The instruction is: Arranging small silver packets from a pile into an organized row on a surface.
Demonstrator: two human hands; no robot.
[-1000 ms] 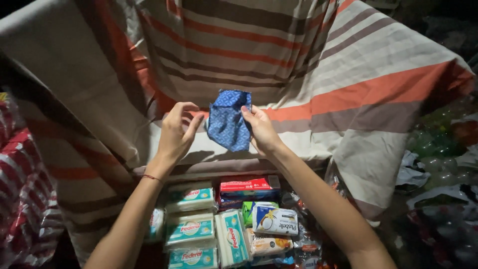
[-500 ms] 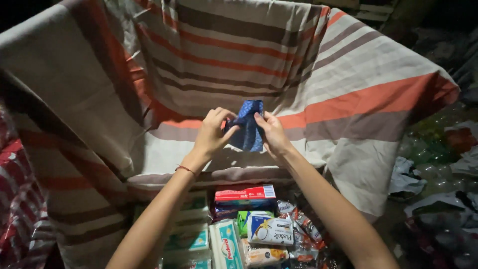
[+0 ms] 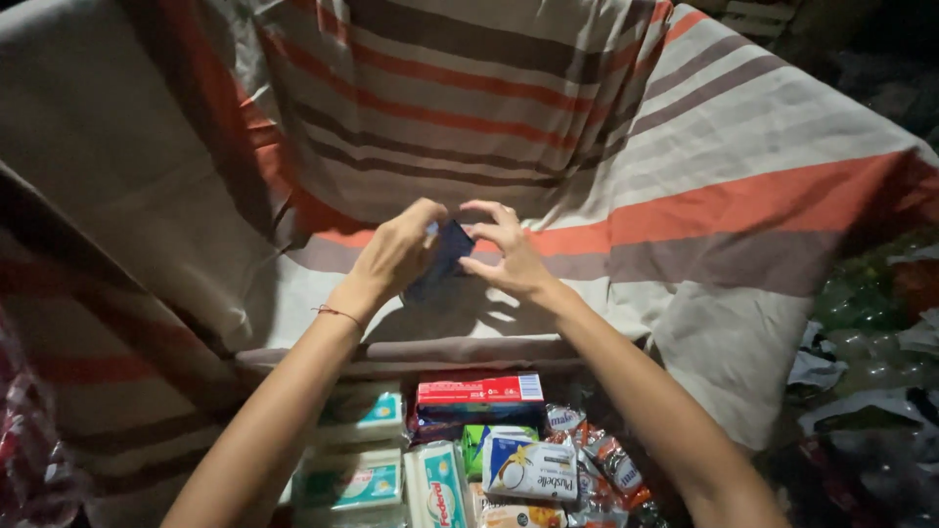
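Note:
Both my hands meet over a striped cloth (image 3: 685,176), holding a small dark blue piece of fabric (image 3: 452,246) between them. My left hand (image 3: 396,249) covers its left side with curled fingers. My right hand (image 3: 509,249) pinches its right edge with thumb and fingertips. The blue fabric is folded small and mostly hidden by my fingers. A thin red string circles my left wrist (image 3: 337,313).
Below my arms lie packaged goods: a red box (image 3: 479,389), pale green soap packets (image 3: 357,479), a white and blue pack (image 3: 528,467) and shiny wrappers (image 3: 606,460). Plastic bottles and bags (image 3: 861,313) sit in the dark at right. Red striped fabric (image 3: 29,450) is at the left edge.
The blue fabric was spread open between my hands; it is now folded smaller and mostly covered. My hands have come closer together and shifted right in view.

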